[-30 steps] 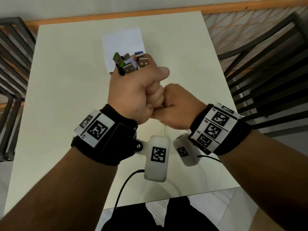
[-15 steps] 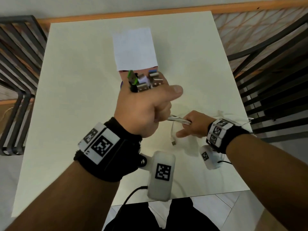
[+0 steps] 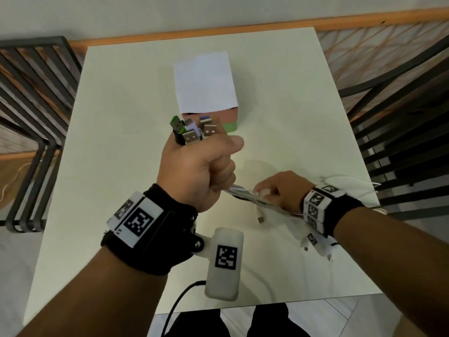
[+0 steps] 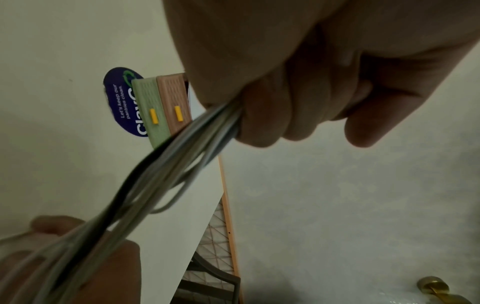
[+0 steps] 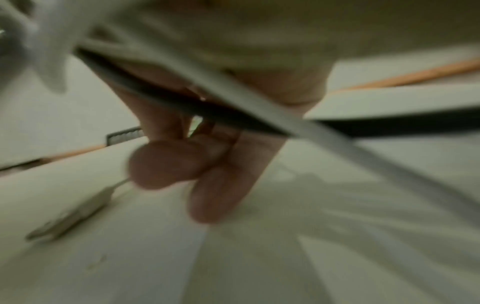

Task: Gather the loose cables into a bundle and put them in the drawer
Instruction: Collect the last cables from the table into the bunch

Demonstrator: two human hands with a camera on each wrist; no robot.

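My left hand [image 3: 199, 171] is a raised fist that grips the cable bundle; several USB plugs [image 3: 192, 130] stick out of its top. The cables [image 3: 245, 194] run from under the fist down to the right, taut, into my right hand [image 3: 281, 188], which holds them low over the table. Loose ends with small connectors [image 3: 260, 218] trail on the table near the right wrist. The left wrist view shows the cables [image 4: 161, 174] leaving the fist and my right hand [image 4: 78, 257] clasping them. The small drawer unit [image 3: 206, 81], white on top with pink and green fronts [image 4: 166, 107], stands behind the left hand, drawers closed.
The pale table [image 3: 121, 166] ends close to my body and just right of the right wrist. Black metal chairs stand at the left [image 3: 31, 117] and the right [image 3: 401, 117]. A blue sticker [image 4: 119, 102] lies by the drawer unit.
My right hand left the left fist and slid to the right along the cables, pulling them out straight. The left hand stayed raised with the plugs up.
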